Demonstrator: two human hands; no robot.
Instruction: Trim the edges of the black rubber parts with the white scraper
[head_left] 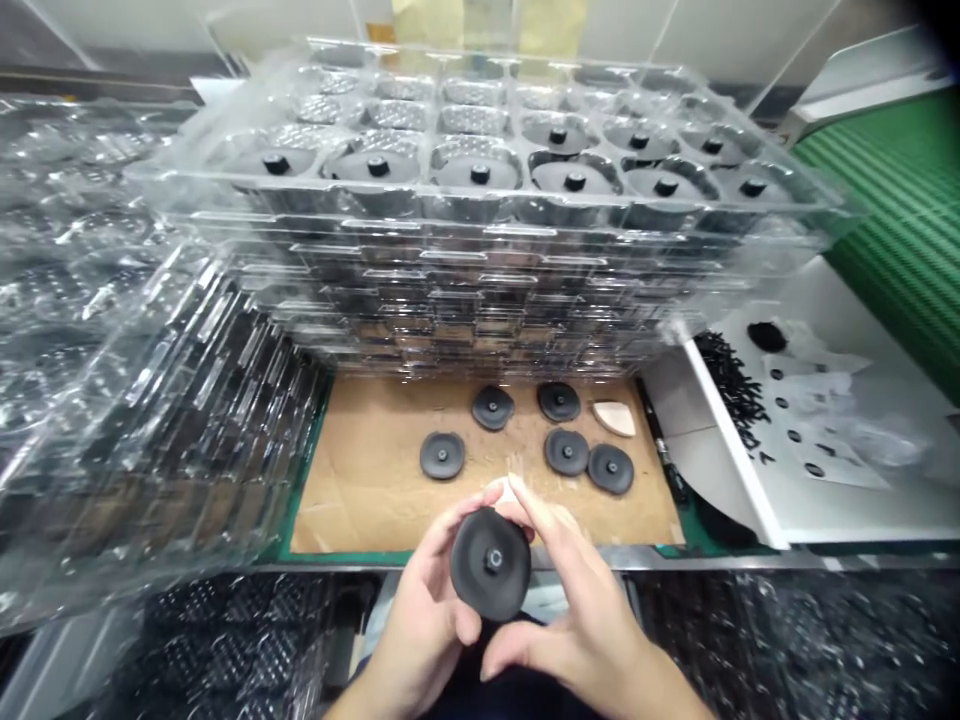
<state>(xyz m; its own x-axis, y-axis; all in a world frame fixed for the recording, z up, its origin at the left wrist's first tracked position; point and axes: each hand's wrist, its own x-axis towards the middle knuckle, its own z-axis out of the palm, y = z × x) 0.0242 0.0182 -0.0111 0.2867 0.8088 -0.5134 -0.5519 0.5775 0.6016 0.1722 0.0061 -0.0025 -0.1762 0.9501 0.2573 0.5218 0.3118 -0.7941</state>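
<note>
My left hand (431, 595) is closed around a round black plastic part (480, 580) with a small hollow stud at its centre. The stud side faces up toward me. Beside the part's right edge is my right hand (581, 590), its thumb held apart and its fingers reaching along the far side. A small pale piece shows at the fingertips; whether it is held, I cannot tell. Several similar black parts (442, 455) lie on the cardboard sheet (360, 500) beyond my hands. A cream wedge-shaped piece (613, 417) lies by them.
A tall stack of clear plastic trays (480, 215) stands behind the cardboard, black parts in its top tray's front pockets. More clear trays (150, 400) are piled at left. At right, a white bin (825, 510) holds small black pieces (727, 385) and plastic bags, near green ribbed material (892, 220).
</note>
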